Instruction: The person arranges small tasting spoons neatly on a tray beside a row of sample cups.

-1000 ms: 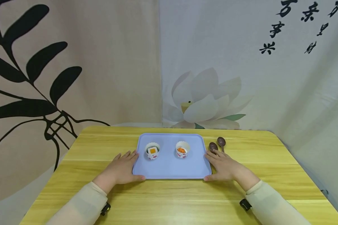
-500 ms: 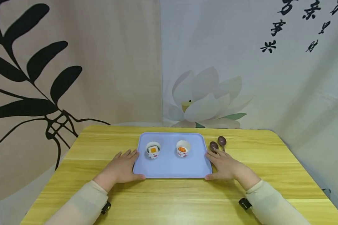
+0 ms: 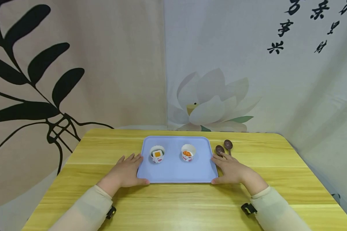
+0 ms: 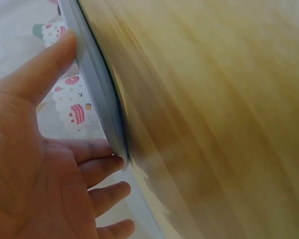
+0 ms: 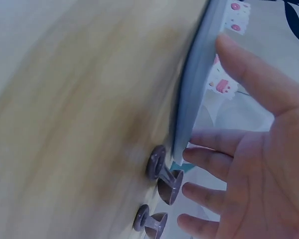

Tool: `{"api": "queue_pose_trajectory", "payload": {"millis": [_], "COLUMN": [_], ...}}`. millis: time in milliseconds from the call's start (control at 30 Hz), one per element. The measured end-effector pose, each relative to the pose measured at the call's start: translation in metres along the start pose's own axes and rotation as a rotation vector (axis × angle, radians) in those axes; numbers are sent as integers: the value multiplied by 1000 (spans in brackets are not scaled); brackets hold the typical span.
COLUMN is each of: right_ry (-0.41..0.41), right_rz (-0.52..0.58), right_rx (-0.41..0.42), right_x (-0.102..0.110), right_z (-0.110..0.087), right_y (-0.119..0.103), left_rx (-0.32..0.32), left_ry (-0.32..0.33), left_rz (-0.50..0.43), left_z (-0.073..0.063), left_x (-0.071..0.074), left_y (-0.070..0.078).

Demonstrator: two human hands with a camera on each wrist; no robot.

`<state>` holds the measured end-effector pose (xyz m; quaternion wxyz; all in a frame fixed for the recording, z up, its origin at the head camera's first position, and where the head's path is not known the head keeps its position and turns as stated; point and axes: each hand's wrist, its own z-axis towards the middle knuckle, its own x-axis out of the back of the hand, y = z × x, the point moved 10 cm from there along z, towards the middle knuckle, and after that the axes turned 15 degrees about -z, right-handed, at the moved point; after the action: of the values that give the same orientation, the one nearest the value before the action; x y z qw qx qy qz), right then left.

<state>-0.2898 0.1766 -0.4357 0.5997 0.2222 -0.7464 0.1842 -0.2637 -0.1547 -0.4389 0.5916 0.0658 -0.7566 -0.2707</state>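
A pale blue rectangular tray (image 3: 173,175) lies on the wooden table between both hands. My left hand (image 3: 126,173) touches its left front corner, thumb at the front edge and fingertips along the left side. The right hand (image 3: 228,170) mirrors this at the right front corner, its fingers fairly straight against the rim. On the tray stand two small white paper cups with pink prints. The left cup (image 3: 158,158) has a white piece with an orange square on top; the right cup (image 3: 188,157) has orange pieces. In the left wrist view, the fingers (image 4: 102,172) are spread and extended.
Two dark brown spoons lie beside the tray's right side, a nearer spoon (image 3: 219,149) close to the right fingertips and a farther spoon (image 3: 228,145) behind it. The wooden table (image 3: 176,205) ends at a printed curtain (image 3: 127,64) behind.
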Motion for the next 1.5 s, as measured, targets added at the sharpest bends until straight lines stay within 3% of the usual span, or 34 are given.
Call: {"api": "queue_pose_trajectory", "payload": {"millis": [267, 433, 667, 1033, 1500], "right_ry": [107, 127, 154, 227, 301], "right_rz": [55, 68, 170, 259, 339], "right_rx": [-3, -9, -29, -93, -136], "right_x": [10, 16, 25, 25, 16], "right_z": [-6, -11, -19, -25, -22], "right_y": [10, 14, 22, 52, 72], "left_rx": [3, 5, 11, 17, 23], "left_ry": [0, 2, 1, 4, -2], "left_rz": [-6, -15, -18, -28, -52], "left_z": [-1, 0, 1, 2, 1], "left_x": [1, 0, -2, -3, -3], "left_y": [2, 0, -3, -6, -4]}}
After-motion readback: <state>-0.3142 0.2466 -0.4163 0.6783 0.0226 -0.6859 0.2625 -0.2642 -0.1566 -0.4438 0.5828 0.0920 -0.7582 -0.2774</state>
